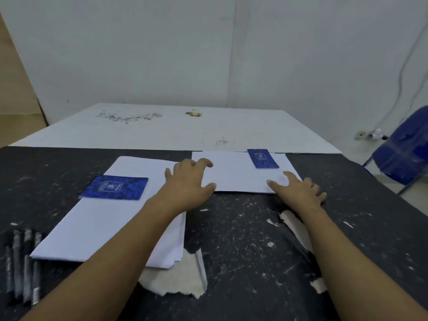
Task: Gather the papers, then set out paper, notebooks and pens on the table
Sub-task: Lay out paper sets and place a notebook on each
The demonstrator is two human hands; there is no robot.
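Pens lie nearest; our left hand and right hand press open-fingered on the sheet, which could skid, shedding its notebook

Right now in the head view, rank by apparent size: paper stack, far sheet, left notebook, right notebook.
1. paper stack
2. far sheet
3. left notebook
4. right notebook
Notebooks may match in real size; the left one is nearer.

Black table, surface scratched, covering torn to pale patches near the front edge, paper stack left of centre, single sheet against the far edge, pens side by side at the near-left corner, white table abutting the far edge.
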